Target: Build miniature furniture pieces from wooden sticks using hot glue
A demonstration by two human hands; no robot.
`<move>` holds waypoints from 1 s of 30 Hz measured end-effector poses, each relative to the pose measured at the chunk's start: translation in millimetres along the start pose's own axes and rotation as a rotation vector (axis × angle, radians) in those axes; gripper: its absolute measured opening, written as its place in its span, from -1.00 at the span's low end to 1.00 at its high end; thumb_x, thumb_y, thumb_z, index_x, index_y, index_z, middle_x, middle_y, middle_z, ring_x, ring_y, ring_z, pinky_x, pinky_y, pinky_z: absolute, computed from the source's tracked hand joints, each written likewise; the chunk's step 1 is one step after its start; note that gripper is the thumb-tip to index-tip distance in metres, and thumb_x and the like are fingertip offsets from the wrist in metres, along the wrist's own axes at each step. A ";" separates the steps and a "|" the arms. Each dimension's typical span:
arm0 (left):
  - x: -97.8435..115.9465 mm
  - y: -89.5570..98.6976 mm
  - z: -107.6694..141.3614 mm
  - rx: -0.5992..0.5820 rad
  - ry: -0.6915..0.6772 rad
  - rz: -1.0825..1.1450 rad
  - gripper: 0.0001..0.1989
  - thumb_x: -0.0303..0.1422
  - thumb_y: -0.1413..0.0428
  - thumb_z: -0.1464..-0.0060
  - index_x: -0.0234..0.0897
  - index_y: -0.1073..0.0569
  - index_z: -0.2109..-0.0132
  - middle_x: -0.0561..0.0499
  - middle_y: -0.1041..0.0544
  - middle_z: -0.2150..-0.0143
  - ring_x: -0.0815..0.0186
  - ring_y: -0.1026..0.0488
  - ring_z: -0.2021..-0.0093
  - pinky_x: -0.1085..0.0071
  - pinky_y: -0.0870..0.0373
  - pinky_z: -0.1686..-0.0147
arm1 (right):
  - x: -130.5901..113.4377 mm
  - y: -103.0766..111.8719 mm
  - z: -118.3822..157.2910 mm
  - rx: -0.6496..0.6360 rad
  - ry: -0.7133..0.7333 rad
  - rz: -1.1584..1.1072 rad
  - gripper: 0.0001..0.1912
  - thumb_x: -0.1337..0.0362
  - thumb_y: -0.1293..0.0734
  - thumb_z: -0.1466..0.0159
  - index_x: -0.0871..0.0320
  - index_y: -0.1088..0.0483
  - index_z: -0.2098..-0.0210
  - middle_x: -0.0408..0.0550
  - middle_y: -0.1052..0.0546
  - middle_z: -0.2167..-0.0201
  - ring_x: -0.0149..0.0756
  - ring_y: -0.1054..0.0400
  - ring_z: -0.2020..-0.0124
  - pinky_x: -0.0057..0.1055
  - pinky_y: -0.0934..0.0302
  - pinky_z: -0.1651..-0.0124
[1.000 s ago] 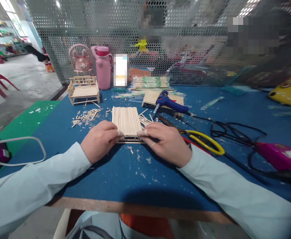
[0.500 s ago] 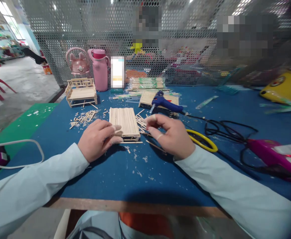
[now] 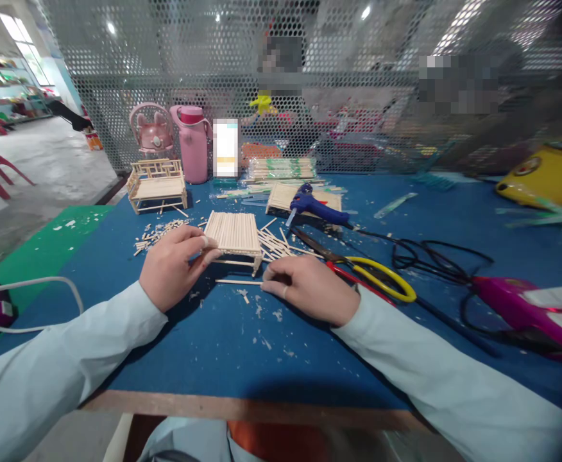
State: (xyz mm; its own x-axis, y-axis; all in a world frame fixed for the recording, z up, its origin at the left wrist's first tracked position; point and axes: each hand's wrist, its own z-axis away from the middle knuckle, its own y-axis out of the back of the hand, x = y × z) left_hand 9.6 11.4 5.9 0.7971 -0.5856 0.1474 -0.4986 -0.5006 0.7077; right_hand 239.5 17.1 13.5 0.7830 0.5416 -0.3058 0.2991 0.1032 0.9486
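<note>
A small slatted platform of pale sticks [image 3: 233, 232] stands on short legs on the blue table. My left hand [image 3: 175, 263] pinches its left front corner, thumb and fingers closed on it. In front of the platform, a thin stick [image 3: 237, 282] lies nearly level on the table. My right hand [image 3: 310, 285] has its fingertips closed on the right end of that stick. Loose sticks [image 3: 276, 242] are scattered between the platform and the scissors [image 3: 382, 279], which have yellow and red handles. Short cut pieces [image 3: 160, 232] lie in a pile behind my left hand.
Behind stand a miniature stick bench [image 3: 158, 186], a pink bottle [image 3: 194, 147] and a lit phone [image 3: 226, 147]. A blue glue gun [image 3: 317, 206] rests on another stick panel [image 3: 281, 196]. Its black cable runs right, near a magenta device [image 3: 516, 308]. Perforated metal closes the back.
My right hand has moved left and down onto the thin stick, uncovering the scissors. The platform's front is now raised, showing its legs, with my left hand still on it.
</note>
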 end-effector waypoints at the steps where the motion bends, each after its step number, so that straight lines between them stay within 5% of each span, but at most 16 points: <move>1: -0.6 0.9 -0.5 0.008 0.016 0.000 -0.81 -0.31 -0.04 -0.11 -0.30 -0.52 0.32 -0.07 -0.50 0.32 0.32 -0.43 0.31 0.40 -0.38 0.29 | 0.9 0.2 -0.9 -0.003 -0.007 0.020 -0.85 0.25 -0.28 -0.15 0.14 -0.44 0.49 -0.13 -0.50 0.54 -0.40 -0.31 0.51 -0.48 -0.08 0.43; 10: -3.7 -3.4 1.2 -0.052 0.063 0.113 -0.84 -0.32 -0.06 -0.09 -0.28 -0.51 0.31 -0.05 -0.49 0.31 0.33 -0.44 0.30 0.39 -0.40 0.29 | 35.0 14.0 -4.5 0.112 -0.339 0.396 -0.83 0.25 -0.26 -0.09 0.12 -0.43 0.58 -0.05 -0.51 0.59 -0.28 -0.36 0.52 -0.43 -0.01 0.53; 15: 5.4 -8.1 7.4 -0.191 0.017 0.256 -0.88 -0.37 -0.09 -0.07 -0.28 -0.50 0.31 -0.03 -0.47 0.34 0.36 -0.44 0.34 0.40 -0.42 0.30 | 26.2 15.3 -1.3 0.275 -0.218 0.192 -0.72 0.36 -0.22 -0.08 0.12 -0.42 0.21 -0.12 -0.53 0.48 -0.34 -0.34 0.52 -0.45 -0.09 0.47; 21: 9.8 -9.7 9.6 -0.195 0.050 0.311 -0.84 -0.38 -0.11 -0.05 -0.28 -0.46 0.18 -0.07 -0.48 0.21 0.32 -0.45 0.24 0.36 -0.43 0.23 | 13.8 11.4 0.3 0.245 -0.144 0.105 -0.86 0.41 -0.20 -0.07 0.16 -0.37 0.39 -0.10 -0.48 0.54 -0.35 -0.29 0.56 -0.45 -0.09 0.48; 26: 7.0 -8.4 5.2 -0.077 0.133 0.309 -0.84 -0.39 -0.13 -0.02 -0.29 -0.44 0.20 0.01 -0.49 0.36 0.38 -0.41 0.38 0.42 -0.40 0.36 | 23.7 -0.2 -9.6 0.153 0.002 0.131 -0.81 0.35 -0.21 -0.17 0.11 -0.44 0.28 -0.05 -0.54 0.32 -0.28 -0.38 0.31 -0.42 -0.16 0.32; 30: 6.4 -7.2 4.1 -0.040 0.166 0.319 -0.86 -0.39 -0.14 0.00 -0.29 -0.45 0.23 0.04 -0.47 0.41 0.42 -0.37 0.46 0.46 -0.37 0.44 | 24.2 -3.1 -14.8 0.123 -0.024 0.231 -0.85 0.28 -0.23 -0.20 0.12 -0.43 0.39 -0.06 -0.53 0.39 -0.30 -0.37 0.38 -0.43 -0.09 0.41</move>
State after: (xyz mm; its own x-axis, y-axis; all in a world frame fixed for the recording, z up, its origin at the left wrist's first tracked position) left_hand 16.9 8.7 -1.1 0.6498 -0.5951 0.4729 -0.7198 -0.2819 0.6344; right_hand 249.5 42.2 4.3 0.8505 0.5189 -0.0859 0.1740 -0.1235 0.9770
